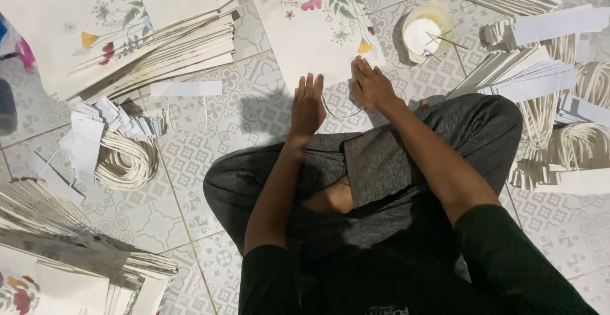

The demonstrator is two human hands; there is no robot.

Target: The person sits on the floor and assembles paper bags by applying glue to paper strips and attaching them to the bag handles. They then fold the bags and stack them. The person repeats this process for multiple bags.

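The floor (210, 156) is laid with pale grey tiles printed in a repeating flower-and-lattice pattern, with thin grout lines running slantwise across the view. Light falls from above and behind, throwing a soft dark shadow onto the tiles in the middle, while the upper part of the floor is brighter. No wall, window or furniture shows; the tiles fill the whole view wherever the floor is bare.
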